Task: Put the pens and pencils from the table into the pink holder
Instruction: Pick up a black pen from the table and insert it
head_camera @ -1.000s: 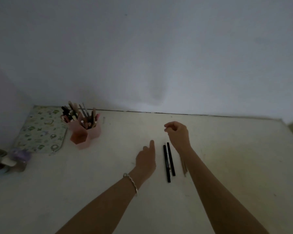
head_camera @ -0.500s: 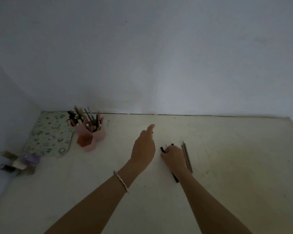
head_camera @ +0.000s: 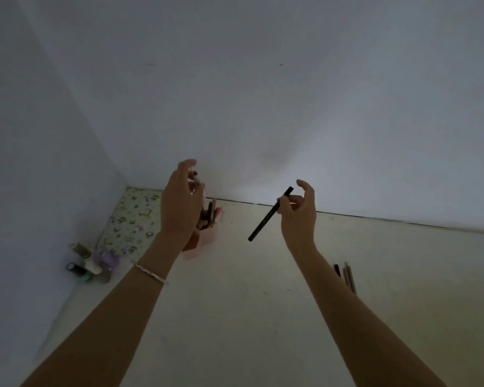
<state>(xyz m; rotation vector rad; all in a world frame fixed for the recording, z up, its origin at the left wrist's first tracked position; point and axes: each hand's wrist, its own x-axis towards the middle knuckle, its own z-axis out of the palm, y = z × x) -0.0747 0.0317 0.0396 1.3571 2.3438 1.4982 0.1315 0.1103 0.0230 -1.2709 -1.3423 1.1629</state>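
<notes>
Black unlabelled pen [head_camera: 270, 214] in right hand [head_camera: 299, 211]

We see a slim black pen [head_camera: 270, 214] held in the air, tilted, its upper end toward the wall and its lower end hanging down to the left, pinched near the top in our right hand [head_camera: 299, 212]. The pink holder [head_camera: 207, 238] stands on the counter [head_camera: 235, 317] near the back wall, largely hidden behind our left hand [head_camera: 179, 202], with several pens and pencils sticking up from it. To the right, a few more pencils [head_camera: 348, 276] lie side by side on the counter, partly hidden by our right forearm.
</notes>
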